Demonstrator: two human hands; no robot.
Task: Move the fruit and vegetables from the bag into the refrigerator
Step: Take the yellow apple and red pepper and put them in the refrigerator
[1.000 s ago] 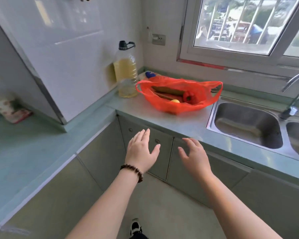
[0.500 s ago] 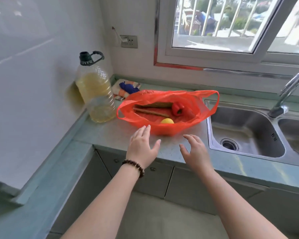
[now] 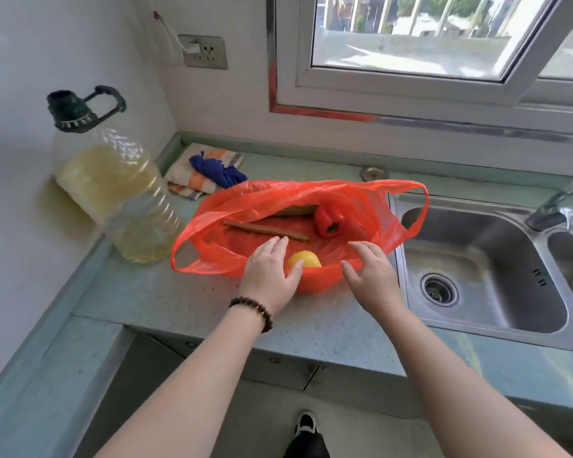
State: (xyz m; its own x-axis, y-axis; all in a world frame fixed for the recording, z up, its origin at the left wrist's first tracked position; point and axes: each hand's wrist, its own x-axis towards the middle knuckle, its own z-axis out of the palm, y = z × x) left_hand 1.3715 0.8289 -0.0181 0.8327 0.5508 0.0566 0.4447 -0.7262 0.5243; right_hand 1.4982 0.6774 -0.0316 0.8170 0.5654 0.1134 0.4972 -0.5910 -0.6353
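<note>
An orange-red plastic bag (image 3: 245,203) lies open on the green counter. Inside it are a red bell pepper (image 3: 328,219), a yellow round fruit (image 3: 306,258) near the front rim, and two long brownish-green vegetables (image 3: 265,230). My left hand (image 3: 268,274) reaches over the bag's near rim, fingers spread, its thumb touching the yellow fruit. My right hand (image 3: 369,276) hovers open at the near rim, just right of the fruit, holding nothing. The refrigerator is out of view.
A large oil bottle (image 3: 113,190) stands left of the bag against the wall. A striped cloth with a blue glove (image 3: 217,170) lies behind the bag. A steel double sink (image 3: 477,259) and tap (image 3: 556,206) are on the right.
I have stepped closer to the counter. Both hands moved forward from the counter's edge to the bag's near rim; the left hand now reaches inside next to the yellow fruit.
</note>
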